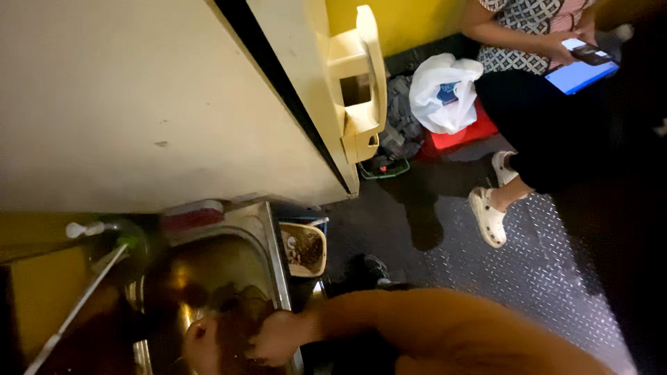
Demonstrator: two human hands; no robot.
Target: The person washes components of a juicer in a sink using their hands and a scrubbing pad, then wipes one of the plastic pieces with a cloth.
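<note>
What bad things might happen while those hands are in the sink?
The floor by the sink looks wet and dark, so someone might slip. The small bin of scraps sits right against the sink and could get knocked over. The hands, left hand and right hand, work in dim, murky water, where something sharp could hide.

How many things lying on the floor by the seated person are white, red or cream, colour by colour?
White: 3, the plastic bag and two clogs
Red: 1, the flat box under the bag
Cream: 1, the bin beside the steel sink
Total: 5
</note>
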